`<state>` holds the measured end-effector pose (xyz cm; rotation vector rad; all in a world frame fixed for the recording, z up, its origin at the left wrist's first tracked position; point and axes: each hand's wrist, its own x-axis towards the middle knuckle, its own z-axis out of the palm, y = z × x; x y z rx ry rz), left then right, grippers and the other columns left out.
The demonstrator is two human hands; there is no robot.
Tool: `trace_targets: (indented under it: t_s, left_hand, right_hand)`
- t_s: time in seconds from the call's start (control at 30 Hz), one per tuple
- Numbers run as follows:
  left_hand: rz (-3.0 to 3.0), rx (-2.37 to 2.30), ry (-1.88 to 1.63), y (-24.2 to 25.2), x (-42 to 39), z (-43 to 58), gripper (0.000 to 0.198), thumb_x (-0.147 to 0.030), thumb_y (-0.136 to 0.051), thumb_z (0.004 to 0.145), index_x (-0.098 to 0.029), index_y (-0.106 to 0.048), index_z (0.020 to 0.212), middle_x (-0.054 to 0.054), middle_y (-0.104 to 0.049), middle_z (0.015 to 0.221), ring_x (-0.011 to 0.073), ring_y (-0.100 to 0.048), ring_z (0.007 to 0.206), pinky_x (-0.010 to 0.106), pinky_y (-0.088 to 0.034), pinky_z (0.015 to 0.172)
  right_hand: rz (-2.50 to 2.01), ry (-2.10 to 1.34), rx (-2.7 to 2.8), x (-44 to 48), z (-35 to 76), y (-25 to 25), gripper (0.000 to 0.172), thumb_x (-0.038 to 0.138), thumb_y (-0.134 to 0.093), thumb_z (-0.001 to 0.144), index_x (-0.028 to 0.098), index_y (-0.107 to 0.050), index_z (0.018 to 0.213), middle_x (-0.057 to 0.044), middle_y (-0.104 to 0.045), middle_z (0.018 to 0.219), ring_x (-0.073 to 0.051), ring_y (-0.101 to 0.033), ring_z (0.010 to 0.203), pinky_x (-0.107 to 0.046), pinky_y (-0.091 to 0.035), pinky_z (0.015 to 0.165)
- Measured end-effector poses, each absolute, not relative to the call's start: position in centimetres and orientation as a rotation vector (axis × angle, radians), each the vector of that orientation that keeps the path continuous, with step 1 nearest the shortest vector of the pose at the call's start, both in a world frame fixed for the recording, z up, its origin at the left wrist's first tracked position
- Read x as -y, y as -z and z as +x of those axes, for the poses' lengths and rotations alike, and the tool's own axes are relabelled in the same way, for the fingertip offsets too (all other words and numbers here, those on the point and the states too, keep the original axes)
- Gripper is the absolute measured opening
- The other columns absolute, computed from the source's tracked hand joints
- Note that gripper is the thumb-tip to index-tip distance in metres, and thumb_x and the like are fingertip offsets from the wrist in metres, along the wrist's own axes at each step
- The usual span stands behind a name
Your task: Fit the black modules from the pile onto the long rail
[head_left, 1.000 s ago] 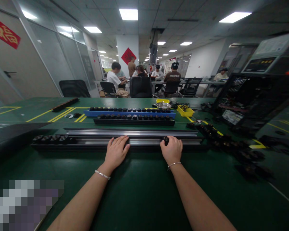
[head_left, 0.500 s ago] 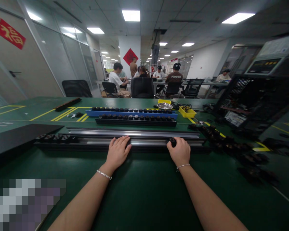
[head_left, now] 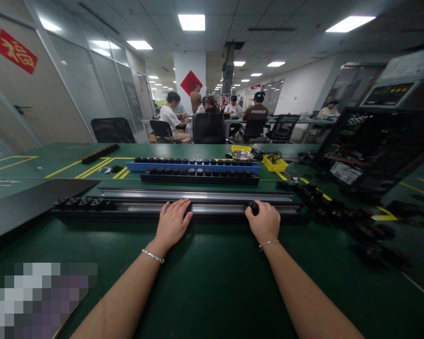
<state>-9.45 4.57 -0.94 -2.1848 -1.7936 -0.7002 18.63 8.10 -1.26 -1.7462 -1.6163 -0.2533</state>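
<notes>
My left hand (head_left: 173, 223) lies over the middle of a long black rail (head_left: 215, 217) with a shiny metal channel. Its fingers are stretched out across the channel and the thumb is apart. Farther right, my right hand (head_left: 265, 221) has its fingers curled round a small black round part (head_left: 253, 207) at the same rail. Whether that part is seated in the channel I cannot tell. Several black socket-like modules (head_left: 85, 202) sit in the rail's left end. Just behind runs a second rail (head_left: 229, 195) with a bare metal channel.
Farther back lie a blue rail (head_left: 134, 166) and a black rail (head_left: 148, 178), both lined with modules. Loose black modules (head_left: 321, 202) are heaped at right, near a yellow bin (head_left: 275, 165), a metal bowl (head_left: 242, 156) and an open computer case (head_left: 346, 146). A dark panel (head_left: 31, 202) lies left.
Both hands keep their places on the rail. Only a slight shift of the camera view shows.
</notes>
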Motion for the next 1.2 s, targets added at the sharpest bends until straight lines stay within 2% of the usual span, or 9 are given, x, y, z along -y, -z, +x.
trace_targets:
  t_s: [0.57, 1.2]
  left_hand:
    - [-2.195, 1.802, 0.701, 0.8, -4.5, -9.4, 0.041, -0.04, -0.034, 0.09, -0.028, -0.05, 0.126, 0.004, -0.054, 0.132, 0.0217, -0.047, 0.122, 0.047, -0.025, 0.107]
    - [-2.198, 1.809, 0.678, 0.8, -4.6, -9.4, 0.042, -0.041, -0.031, 0.091, -0.026, -0.049, 0.126, 0.004, -0.052, 0.133, 0.0215, -0.046, 0.123, 0.047, -0.022, 0.107]
  right_hand:
    - [-1.811, 0.263, 1.571, -8.0, 19.3, 0.9, 0.034, 0.036, -0.046, 0.076, 0.015, -0.064, 0.096, -0.01, -0.064, 0.091, -0.023, -0.053, 0.089, -0.04, -0.03, 0.092]
    - [-1.901, 0.329, 1.496, -8.4, 21.6, 0.9, 0.036, 0.035, -0.045, 0.075, 0.014, -0.065, 0.096, -0.012, -0.064, 0.089, -0.024, -0.053, 0.087, -0.04, -0.032, 0.09]
